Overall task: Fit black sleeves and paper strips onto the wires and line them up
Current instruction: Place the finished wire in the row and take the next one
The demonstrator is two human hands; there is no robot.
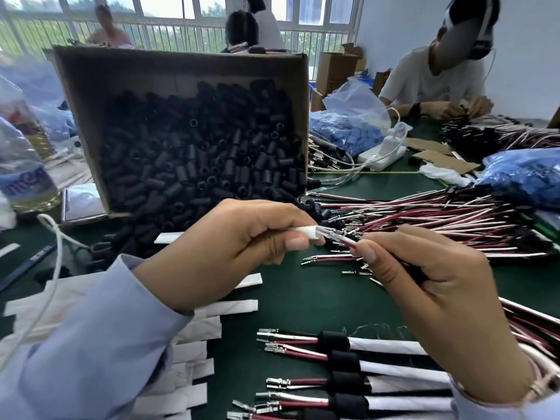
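Your left hand (239, 241) grips a white paper strip (307, 231) above the middle of the worktop (318, 295), and your right hand (424, 283) pinches a red-and-white wire pair (348, 242), its terminals at the strip's mouth. Sleeved wires (348, 344) lie in a row along the near edge; the box of black sleeves (197, 153) stands far left.

The green worktop (318, 295) carries a tipped cardboard box (91, 86) spilling black sleeves (197, 147), with paper strips (194, 353) lying at the near left. Loose wires (439, 219) are heaped to the right, and sleeved wires (342, 359) lie side by side at the near edge.
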